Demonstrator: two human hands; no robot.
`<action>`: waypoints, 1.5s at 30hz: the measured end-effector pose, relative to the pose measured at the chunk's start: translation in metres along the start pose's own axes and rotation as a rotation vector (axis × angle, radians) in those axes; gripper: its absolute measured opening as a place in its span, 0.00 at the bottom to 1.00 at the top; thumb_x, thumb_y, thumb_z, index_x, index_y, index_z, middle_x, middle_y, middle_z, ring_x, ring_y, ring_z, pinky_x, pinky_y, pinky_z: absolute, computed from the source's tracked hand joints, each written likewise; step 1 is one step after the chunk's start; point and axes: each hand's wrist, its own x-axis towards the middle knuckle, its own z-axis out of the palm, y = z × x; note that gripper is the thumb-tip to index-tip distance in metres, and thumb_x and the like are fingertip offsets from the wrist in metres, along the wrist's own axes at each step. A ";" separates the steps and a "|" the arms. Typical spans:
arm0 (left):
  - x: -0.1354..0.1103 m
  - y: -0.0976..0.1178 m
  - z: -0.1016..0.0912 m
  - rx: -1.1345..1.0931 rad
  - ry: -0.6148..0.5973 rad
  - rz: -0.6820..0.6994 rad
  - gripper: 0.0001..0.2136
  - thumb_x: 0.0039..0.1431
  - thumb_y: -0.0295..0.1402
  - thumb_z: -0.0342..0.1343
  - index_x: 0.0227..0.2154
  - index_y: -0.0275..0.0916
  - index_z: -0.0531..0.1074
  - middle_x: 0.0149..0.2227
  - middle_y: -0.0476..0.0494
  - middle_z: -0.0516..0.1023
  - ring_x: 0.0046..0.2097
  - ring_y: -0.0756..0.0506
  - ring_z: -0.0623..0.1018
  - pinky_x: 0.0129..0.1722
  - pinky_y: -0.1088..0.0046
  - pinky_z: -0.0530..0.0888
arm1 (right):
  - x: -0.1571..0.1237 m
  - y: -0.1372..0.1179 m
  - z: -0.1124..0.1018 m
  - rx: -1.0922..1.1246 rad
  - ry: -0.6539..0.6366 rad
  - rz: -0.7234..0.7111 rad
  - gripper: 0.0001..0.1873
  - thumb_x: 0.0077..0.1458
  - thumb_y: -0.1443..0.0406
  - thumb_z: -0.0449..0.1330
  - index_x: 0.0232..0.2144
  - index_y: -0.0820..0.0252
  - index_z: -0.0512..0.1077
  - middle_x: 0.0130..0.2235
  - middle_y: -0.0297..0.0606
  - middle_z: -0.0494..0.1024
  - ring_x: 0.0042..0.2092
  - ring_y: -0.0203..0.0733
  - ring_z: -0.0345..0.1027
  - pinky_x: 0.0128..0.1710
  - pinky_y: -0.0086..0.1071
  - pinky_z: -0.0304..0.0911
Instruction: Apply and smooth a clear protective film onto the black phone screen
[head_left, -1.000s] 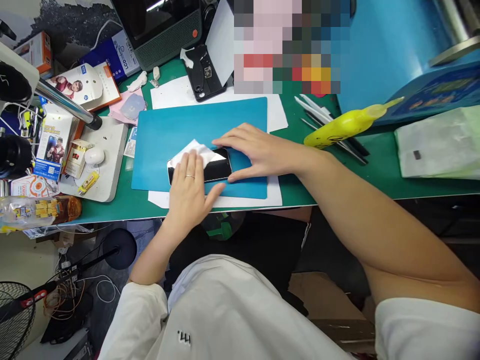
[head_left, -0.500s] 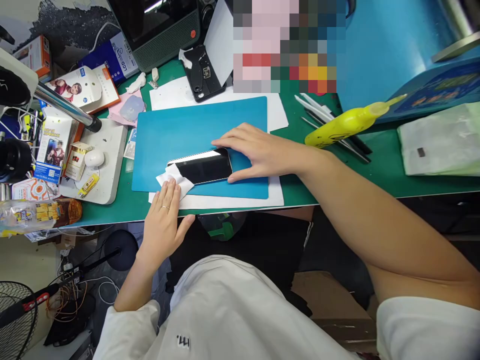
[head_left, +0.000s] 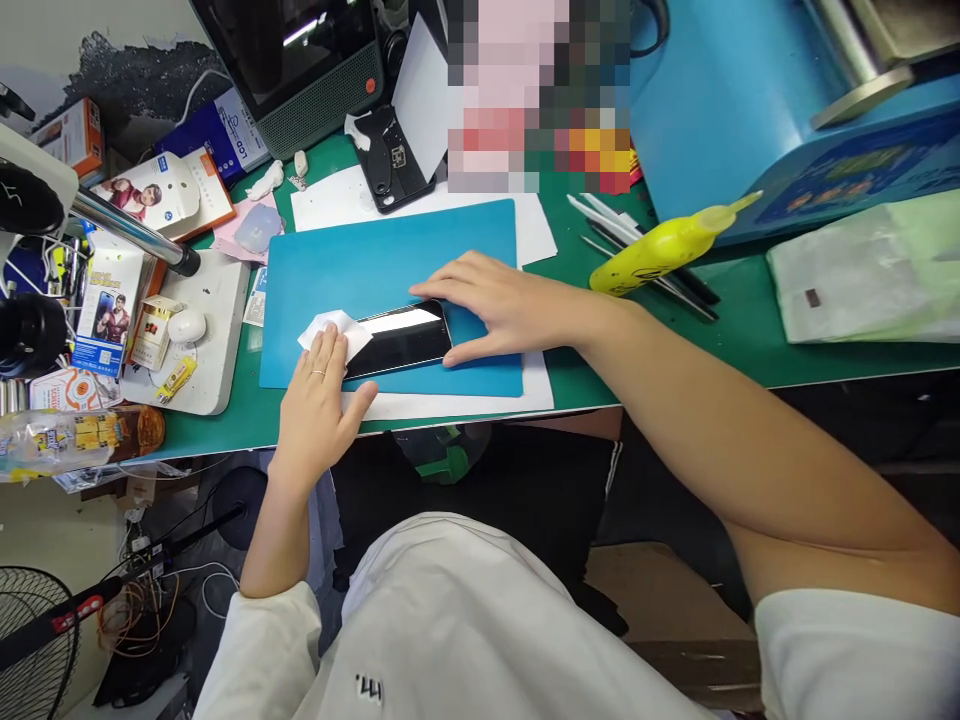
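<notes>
A smartphone [head_left: 401,343] with a dark glossy screen lies face up on a blue mat [head_left: 322,250]. The fingers of my left hand [head_left: 319,400], held together and stretched out, press a crumpled white wipe [head_left: 346,330] over the phone's left end. That end is hidden under the wipe and fingers, and the thumb stands apart. My right hand [head_left: 502,308] spans the phone's right end. Its thumb is at the near corner and its fingertips are at the far edge, holding the phone across its width.
Beyond the mat lies a black phone case [head_left: 394,165]. On the right are a yellow squeeze bottle [head_left: 652,255], several thin tools [head_left: 607,220] and a plastic packet [head_left: 862,275]. On the left stand boxes [head_left: 109,310], a drink bottle [head_left: 82,440] and a white tray [head_left: 217,370].
My left hand has slid the wipe away from me, up across the phone's left end. My right hand stays at the other end. The whole view has shifted slightly.
</notes>
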 end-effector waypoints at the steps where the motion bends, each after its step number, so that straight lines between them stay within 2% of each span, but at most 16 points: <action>1: -0.004 0.002 0.001 0.009 0.010 -0.004 0.34 0.83 0.53 0.41 0.82 0.43 0.48 0.82 0.31 0.57 0.82 0.33 0.58 0.79 0.44 0.62 | 0.000 0.000 0.000 0.001 -0.001 -0.002 0.50 0.62 0.33 0.63 0.75 0.49 0.66 0.65 0.53 0.78 0.61 0.69 0.68 0.60 0.63 0.67; 7: -0.040 0.020 0.001 0.095 0.042 -0.008 0.34 0.83 0.50 0.44 0.82 0.37 0.50 0.80 0.25 0.59 0.81 0.30 0.60 0.77 0.42 0.66 | 0.001 -0.002 -0.001 0.008 -0.017 0.006 0.50 0.63 0.33 0.62 0.76 0.50 0.65 0.66 0.54 0.76 0.63 0.69 0.67 0.63 0.64 0.66; 11: -0.043 0.022 -0.001 0.099 0.044 -0.009 0.33 0.83 0.50 0.43 0.81 0.38 0.51 0.79 0.26 0.62 0.80 0.31 0.63 0.76 0.43 0.68 | 0.001 -0.001 -0.001 0.011 -0.022 0.006 0.51 0.62 0.32 0.62 0.76 0.52 0.65 0.66 0.55 0.76 0.64 0.70 0.66 0.64 0.64 0.65; 15: -0.025 0.018 0.001 0.083 0.054 -0.034 0.34 0.82 0.54 0.41 0.81 0.41 0.52 0.79 0.27 0.62 0.81 0.32 0.63 0.77 0.44 0.66 | 0.001 0.000 -0.001 0.022 -0.021 0.014 0.50 0.62 0.33 0.62 0.76 0.49 0.64 0.66 0.53 0.76 0.64 0.70 0.66 0.64 0.64 0.64; 20: 0.001 0.023 0.001 0.105 0.023 -0.039 0.35 0.82 0.52 0.43 0.77 0.29 0.60 0.79 0.20 0.61 0.80 0.28 0.62 0.78 0.43 0.64 | 0.003 0.000 -0.001 0.014 -0.024 0.017 0.50 0.63 0.33 0.61 0.76 0.53 0.64 0.66 0.56 0.76 0.64 0.70 0.66 0.64 0.63 0.65; 26: 0.033 0.059 0.011 0.131 -0.010 -0.004 0.30 0.83 0.47 0.44 0.75 0.29 0.64 0.79 0.22 0.62 0.80 0.29 0.63 0.77 0.46 0.65 | 0.003 0.004 0.002 0.009 -0.006 -0.017 0.49 0.65 0.34 0.61 0.76 0.54 0.63 0.66 0.56 0.76 0.64 0.70 0.66 0.64 0.63 0.63; 29: 0.049 0.079 0.021 0.152 0.019 -0.037 0.28 0.84 0.44 0.43 0.74 0.28 0.65 0.78 0.21 0.64 0.80 0.29 0.64 0.77 0.45 0.65 | 0.003 0.004 0.002 0.005 -0.004 -0.021 0.50 0.65 0.34 0.60 0.76 0.57 0.64 0.65 0.58 0.76 0.63 0.70 0.66 0.63 0.63 0.63; 31: 0.055 0.085 0.025 0.153 0.036 -0.041 0.28 0.84 0.43 0.43 0.74 0.28 0.65 0.77 0.21 0.64 0.80 0.29 0.65 0.77 0.45 0.65 | 0.003 0.004 0.002 0.002 -0.003 -0.023 0.51 0.64 0.33 0.61 0.75 0.58 0.64 0.64 0.58 0.76 0.61 0.69 0.67 0.63 0.64 0.64; 34: 0.049 0.079 0.026 0.137 0.056 -0.020 0.26 0.84 0.41 0.42 0.74 0.31 0.64 0.78 0.22 0.64 0.80 0.30 0.64 0.77 0.45 0.66 | 0.003 0.003 0.002 0.002 0.001 -0.029 0.50 0.65 0.33 0.60 0.75 0.56 0.64 0.65 0.57 0.76 0.62 0.69 0.67 0.62 0.63 0.65; 38: 0.024 0.059 0.018 0.125 0.067 0.025 0.26 0.84 0.39 0.40 0.74 0.31 0.65 0.78 0.21 0.63 0.80 0.29 0.63 0.75 0.44 0.68 | 0.004 0.001 0.003 -0.001 0.013 -0.027 0.48 0.66 0.33 0.59 0.75 0.54 0.64 0.65 0.55 0.76 0.63 0.68 0.66 0.63 0.62 0.65; 40: 0.011 0.053 0.014 0.114 0.077 0.049 0.24 0.84 0.38 0.40 0.74 0.33 0.65 0.78 0.23 0.65 0.80 0.31 0.63 0.74 0.46 0.70 | 0.005 0.000 0.002 0.000 0.013 -0.025 0.47 0.67 0.33 0.58 0.74 0.55 0.65 0.65 0.55 0.76 0.64 0.68 0.66 0.63 0.62 0.65; 45: 0.004 0.060 0.014 0.087 0.101 0.087 0.23 0.83 0.36 0.42 0.74 0.37 0.65 0.77 0.25 0.67 0.80 0.31 0.63 0.73 0.45 0.71 | 0.006 -0.003 -0.001 -0.008 -0.001 0.002 0.47 0.66 0.33 0.58 0.68 0.62 0.70 0.64 0.60 0.73 0.64 0.69 0.65 0.62 0.60 0.65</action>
